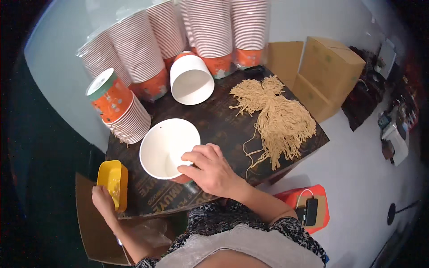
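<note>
A white-lined paper tub (163, 145) stands upright near the table's front edge, its mouth facing up. My right hand (208, 172) grips the tub's right rim, with fingertips reaching over the opening. A small dark speck shows on the inner wall near the far rim. To the left, a shallow yellow plastic container (124, 178) sits at the table's edge with something clear and shiny inside. My left hand (103, 203) is closed against that container's near left side; whatever its curled fingers hold is hidden.
Tall stacks of nested paper tubs (136, 44) line the back. Another tub (192, 82) lies on its side, and a short orange stack (118, 105) leans left. Tan string bundles (281, 120) lie right. Cardboard boxes (330, 67), an open carton (96, 236) and a red stool (321, 210) surround the table.
</note>
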Tool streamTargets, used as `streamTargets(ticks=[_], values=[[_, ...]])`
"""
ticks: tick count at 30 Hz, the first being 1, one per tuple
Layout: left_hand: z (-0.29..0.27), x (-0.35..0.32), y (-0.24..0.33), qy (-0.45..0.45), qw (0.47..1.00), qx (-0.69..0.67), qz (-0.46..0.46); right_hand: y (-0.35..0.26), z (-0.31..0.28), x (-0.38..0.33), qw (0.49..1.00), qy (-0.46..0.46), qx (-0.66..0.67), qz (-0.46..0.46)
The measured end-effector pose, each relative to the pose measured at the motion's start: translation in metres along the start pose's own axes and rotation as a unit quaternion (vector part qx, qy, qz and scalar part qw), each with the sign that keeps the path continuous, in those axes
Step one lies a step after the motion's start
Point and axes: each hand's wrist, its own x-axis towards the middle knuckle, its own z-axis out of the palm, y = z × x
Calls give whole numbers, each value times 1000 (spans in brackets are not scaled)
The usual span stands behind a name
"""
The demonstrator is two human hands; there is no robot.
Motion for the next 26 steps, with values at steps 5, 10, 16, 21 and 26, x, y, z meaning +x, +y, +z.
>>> streamTargets(ticks=[5,10,16,21,26], values=[[5,-6,-1,67,994,-80,41,35,-31,-27,997,-3,-46,59],[-28,-16,49,147,971,-182,58,67,-85,-66,981,-56,-72,171],[-30,-30,93,172,928,-316,102,73,-93,-106,974,-158,-19,164],[-32,-39,126,110,914,-341,190,72,-85,-108,958,-234,-2,167],[-48,-41,141,-24,910,-332,248,70,-71,-109,946,-268,-106,148]])
